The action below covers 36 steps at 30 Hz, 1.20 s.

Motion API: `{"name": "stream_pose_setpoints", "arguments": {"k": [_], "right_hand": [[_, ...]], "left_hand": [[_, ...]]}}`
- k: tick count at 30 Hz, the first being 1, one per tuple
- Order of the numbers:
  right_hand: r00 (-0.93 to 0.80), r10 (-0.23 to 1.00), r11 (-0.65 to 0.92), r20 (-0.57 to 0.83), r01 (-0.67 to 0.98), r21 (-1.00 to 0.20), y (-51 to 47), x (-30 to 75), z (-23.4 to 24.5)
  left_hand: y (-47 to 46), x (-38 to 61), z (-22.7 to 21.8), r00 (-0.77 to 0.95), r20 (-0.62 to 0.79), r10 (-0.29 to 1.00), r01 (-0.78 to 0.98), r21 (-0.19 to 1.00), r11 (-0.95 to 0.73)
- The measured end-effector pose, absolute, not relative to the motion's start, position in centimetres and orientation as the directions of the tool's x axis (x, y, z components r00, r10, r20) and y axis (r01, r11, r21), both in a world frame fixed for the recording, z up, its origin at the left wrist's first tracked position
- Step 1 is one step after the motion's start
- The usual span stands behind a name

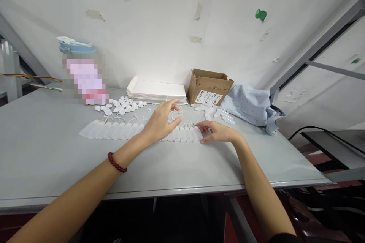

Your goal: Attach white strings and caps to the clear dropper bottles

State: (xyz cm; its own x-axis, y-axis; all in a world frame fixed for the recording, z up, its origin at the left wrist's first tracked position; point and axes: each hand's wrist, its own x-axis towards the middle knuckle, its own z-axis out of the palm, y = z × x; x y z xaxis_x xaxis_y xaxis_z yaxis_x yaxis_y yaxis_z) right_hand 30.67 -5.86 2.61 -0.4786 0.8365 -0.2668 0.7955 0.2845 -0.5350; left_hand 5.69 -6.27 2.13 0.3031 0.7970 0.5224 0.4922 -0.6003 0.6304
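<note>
A long row of small translucent plastic tubes lies side by side on the grey table. My left hand hovers over the middle of the row with its fingers spread, holding nothing. At the row's right end my right hand rests on the table, and its fingertips pinch the last tube. A red bead bracelet circles my left wrist.
Several small white caps lie scattered behind the row. Loose tubes lie by an open cardboard box. A stack of white sheets, a blue cloth and a blue-lidded bottle stand along the wall.
</note>
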Motion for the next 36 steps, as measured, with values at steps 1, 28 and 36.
{"name": "stream_pose_setpoints", "arguments": {"k": [1,28,36], "right_hand": [[-0.476,0.838,0.282,-0.267,0.797,-0.535,-5.85,30.67,2.59],[-0.431,0.858,0.256,-0.279,0.830,-0.496,-6.26,29.87,2.49],[-0.418,0.856,0.225,-0.304,0.830,-0.510,-6.46,29.94,2.93]], "left_hand": [[-6.28,5.69,2.14,0.304,0.525,0.795,0.492,0.629,-0.603],[-6.25,5.71,2.09,0.296,0.518,0.803,0.493,0.637,-0.593],[-6.27,5.69,2.13,0.299,0.510,0.806,0.500,0.636,-0.588]]}}
